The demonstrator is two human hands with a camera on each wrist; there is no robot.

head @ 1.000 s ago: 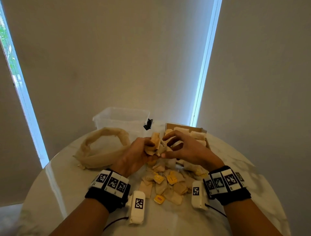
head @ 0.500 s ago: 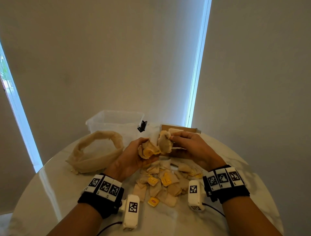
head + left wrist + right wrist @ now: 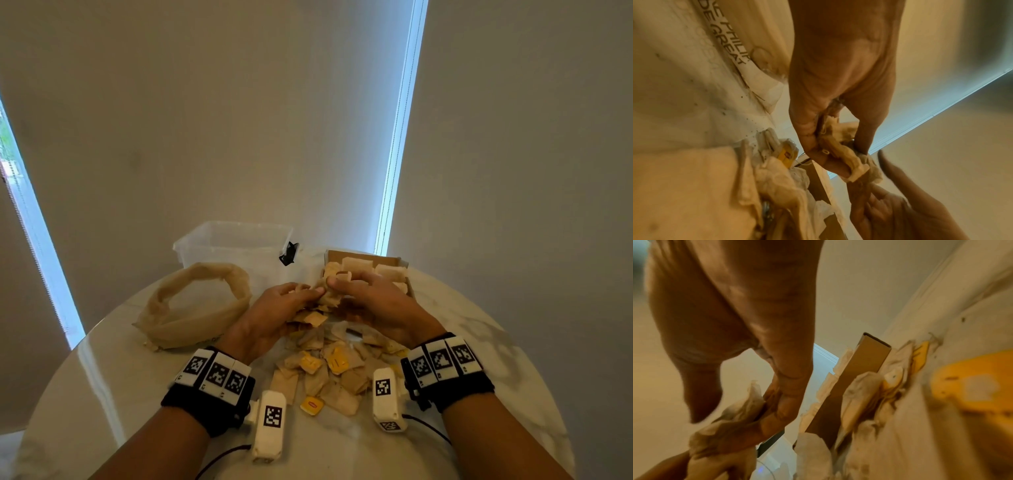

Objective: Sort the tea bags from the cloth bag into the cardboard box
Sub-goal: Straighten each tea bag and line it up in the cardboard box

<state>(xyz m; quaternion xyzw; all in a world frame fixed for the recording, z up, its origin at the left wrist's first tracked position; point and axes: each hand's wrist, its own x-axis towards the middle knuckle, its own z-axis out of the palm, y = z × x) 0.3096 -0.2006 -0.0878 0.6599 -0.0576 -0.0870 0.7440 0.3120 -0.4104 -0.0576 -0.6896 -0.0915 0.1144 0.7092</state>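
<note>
Both hands meet over a pile of beige tea bags (image 3: 329, 370) with yellow tags on a round marble table (image 3: 102, 394). My left hand (image 3: 291, 298) grips a bunch of tea bags (image 3: 840, 151) between thumb and fingers. My right hand (image 3: 356, 287) pinches tea bags (image 3: 740, 408) from the same clump, just in front of the cardboard box (image 3: 397, 262). The box holds several tea bags. The cloth bag (image 3: 195, 305) lies open and slumped at the left.
A clear plastic tub (image 3: 236, 245) with a black clip stands behind the cloth bag. Grey blinds hang close behind the table. Bare marble shows at the front and the right.
Both hands have dropped lower and moved slightly right, toward the box's near edge, still holding the clump of tea bags between them.
</note>
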